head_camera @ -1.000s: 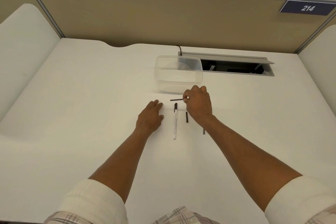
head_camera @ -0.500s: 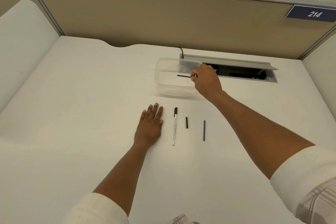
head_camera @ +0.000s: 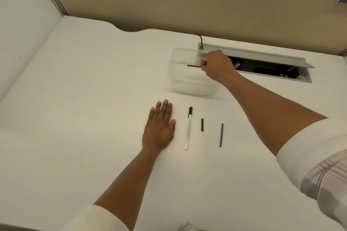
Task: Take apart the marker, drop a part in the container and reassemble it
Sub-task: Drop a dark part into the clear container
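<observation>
1. Head view: my right hand (head_camera: 217, 66) pinches a thin dark rod (head_camera: 193, 66) by one end, held level over the clear container (head_camera: 180, 80).
2. My left hand (head_camera: 159, 129) lies flat on the white desk (head_camera: 84, 118), palm down, fingers extended and close together, holding nothing.
3. The marker body (head_camera: 188, 129), white with a black tip, lies just right of the left hand.
4. A short black piece (head_camera: 202, 124) and a thin bluish rod (head_camera: 221, 135) lie further right, apart from each other.
5. An open cable hatch (head_camera: 262, 65) sits behind the container.

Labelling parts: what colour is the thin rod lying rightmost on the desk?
Dark blue thin rod, clearest in the head view.
</observation>
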The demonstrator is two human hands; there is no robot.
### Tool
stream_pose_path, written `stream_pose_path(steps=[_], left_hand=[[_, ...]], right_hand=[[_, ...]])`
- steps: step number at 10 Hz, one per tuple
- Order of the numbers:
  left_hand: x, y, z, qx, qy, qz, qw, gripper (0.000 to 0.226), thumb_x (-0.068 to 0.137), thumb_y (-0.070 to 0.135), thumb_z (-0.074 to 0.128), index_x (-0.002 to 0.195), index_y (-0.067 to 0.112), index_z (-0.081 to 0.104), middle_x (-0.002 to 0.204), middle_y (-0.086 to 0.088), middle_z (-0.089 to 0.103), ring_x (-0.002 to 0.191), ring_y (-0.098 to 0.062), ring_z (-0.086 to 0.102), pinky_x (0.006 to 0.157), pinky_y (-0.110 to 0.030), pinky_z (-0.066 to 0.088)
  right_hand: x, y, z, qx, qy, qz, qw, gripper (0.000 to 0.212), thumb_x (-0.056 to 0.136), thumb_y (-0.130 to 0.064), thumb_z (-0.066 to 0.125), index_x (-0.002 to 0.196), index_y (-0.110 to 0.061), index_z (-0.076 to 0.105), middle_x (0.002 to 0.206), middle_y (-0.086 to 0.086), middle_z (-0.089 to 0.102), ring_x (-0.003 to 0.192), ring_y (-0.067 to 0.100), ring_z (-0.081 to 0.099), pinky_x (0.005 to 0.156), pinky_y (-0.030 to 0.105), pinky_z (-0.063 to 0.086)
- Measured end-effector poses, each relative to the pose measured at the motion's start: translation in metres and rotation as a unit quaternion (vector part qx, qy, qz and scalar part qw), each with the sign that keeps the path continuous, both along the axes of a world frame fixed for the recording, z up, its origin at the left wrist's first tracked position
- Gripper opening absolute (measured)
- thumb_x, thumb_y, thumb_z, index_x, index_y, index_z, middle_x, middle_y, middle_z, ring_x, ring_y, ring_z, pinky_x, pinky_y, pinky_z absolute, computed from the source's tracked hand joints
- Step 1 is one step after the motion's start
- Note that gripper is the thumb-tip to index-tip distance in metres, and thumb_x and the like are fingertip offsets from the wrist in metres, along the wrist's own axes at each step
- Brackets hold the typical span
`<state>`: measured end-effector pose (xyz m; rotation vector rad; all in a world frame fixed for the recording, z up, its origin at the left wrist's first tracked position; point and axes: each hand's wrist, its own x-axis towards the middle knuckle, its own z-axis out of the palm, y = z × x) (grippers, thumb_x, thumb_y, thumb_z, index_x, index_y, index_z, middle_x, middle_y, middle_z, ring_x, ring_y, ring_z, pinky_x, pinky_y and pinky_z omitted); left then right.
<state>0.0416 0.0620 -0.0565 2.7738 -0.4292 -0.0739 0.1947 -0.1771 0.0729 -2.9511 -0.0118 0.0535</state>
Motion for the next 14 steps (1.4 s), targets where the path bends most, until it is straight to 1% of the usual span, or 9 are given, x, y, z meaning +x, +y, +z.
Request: stream_pose_path(steps=[1, 2, 4, 5, 8, 11, 13, 14], left_hand=[[0.001, -0.001, 0.000, -0.006, 0.001, 0.004, 1.000, 0.061, 0.101, 0.034, 0.032, 0.156, 0.018, 0.013, 0.165, 0.002, 0.008, 0.153, -0.019, 0.003, 0.125, -0.039, 0.004], [0.001, -0.001, -0.001, -0.010, 0.003, 0.006, 1.000, 0.061, 0.101, 0.035, 0.032, 0.156, 0.019, 0.013, 0.165, 0.003, 0.008, 0.153, -0.018, 0.002, 0.125, -0.038, 0.003], [0.000, -0.001, 0.000, -0.011, 0.008, 0.008, 1.000, 0.061, 0.100, 0.035, 0.032, 0.156, 0.019, 0.013, 0.165, 0.003, 0.009, 0.153, -0.017, 0.002, 0.125, -0.038, 0.003], [0.001, -0.001, 0.000, -0.012, 0.010, 0.009, 1.000, 0.061, 0.100, 0.036, 0.031, 0.156, 0.019, 0.013, 0.165, 0.003, 0.008, 0.153, -0.017, 0.001, 0.125, -0.038, 0.004], [0.001, -0.001, 0.001, -0.012, 0.011, 0.012, 1.000, 0.061, 0.100, 0.035, 0.032, 0.156, 0.019, 0.015, 0.165, 0.002, 0.010, 0.153, -0.017, 0.002, 0.125, -0.038, 0.005], [0.001, -0.001, 0.001, -0.014, 0.005, 0.011, 1.000, 0.061, 0.100, 0.037, 0.029, 0.156, 0.018, 0.016, 0.165, 0.001, 0.012, 0.153, -0.018, 0.004, 0.125, -0.037, 0.003], [0.000, -0.001, 0.001, -0.013, 0.003, 0.012, 1.000, 0.061, 0.100, 0.036, 0.032, 0.156, 0.018, 0.017, 0.165, 0.001, 0.013, 0.153, -0.018, 0.004, 0.125, -0.038, 0.005], [0.000, -0.001, 0.002, -0.017, 0.004, 0.012, 1.000, 0.061, 0.100, 0.035, 0.033, 0.156, 0.018, 0.017, 0.165, 0.001, 0.013, 0.153, -0.018, 0.005, 0.125, -0.038, 0.005]], right_hand=[[0.007, 0.006, -0.008, -0.025, 0.022, 0.008, 0.999, 0.010, 0.089, -0.014, 0.063, 0.084, -0.019, 0.069, 0.094, 0.005, 0.069, 0.091, 0.022, 0.057, 0.068, 0.031, 0.042], [0.015, 0.010, -0.019, -0.062, 0.070, 0.023, 0.995, 0.008, 0.090, -0.015, 0.064, 0.091, -0.018, 0.071, 0.099, 0.005, 0.069, 0.100, 0.024, 0.061, 0.075, 0.031, 0.047], [0.018, 0.007, -0.032, -0.069, 0.100, 0.026, 0.992, 0.009, 0.089, -0.013, 0.064, 0.094, -0.015, 0.072, 0.104, 0.007, 0.069, 0.098, 0.027, 0.063, 0.078, 0.035, 0.053], [0.019, 0.007, -0.034, -0.063, 0.105, 0.020, 0.992, 0.008, 0.089, -0.013, 0.065, 0.092, -0.017, 0.071, 0.105, 0.007, 0.068, 0.100, 0.028, 0.062, 0.079, 0.037, 0.054], [0.021, 0.007, -0.043, -0.060, 0.103, 0.017, 0.993, 0.012, 0.088, -0.011, 0.064, 0.097, -0.015, 0.071, 0.107, 0.009, 0.067, 0.103, 0.029, 0.062, 0.075, 0.035, 0.049], [0.022, 0.005, -0.048, -0.048, 0.113, 0.009, 0.992, 0.012, 0.087, -0.011, 0.067, 0.096, -0.018, 0.070, 0.110, 0.008, 0.066, 0.103, 0.028, 0.061, 0.080, 0.037, 0.052], [0.022, 0.002, -0.047, -0.039, 0.103, 0.005, 0.994, 0.007, 0.088, -0.016, 0.067, 0.094, -0.018, 0.069, 0.106, 0.007, 0.066, 0.101, 0.027, 0.060, 0.077, 0.035, 0.049], [0.021, 0.002, -0.047, -0.041, 0.102, -0.004, 0.994, 0.011, 0.094, -0.020, 0.061, 0.100, -0.015, 0.069, 0.106, 0.010, 0.067, 0.099, 0.029, 0.060, 0.075, 0.035, 0.047]])
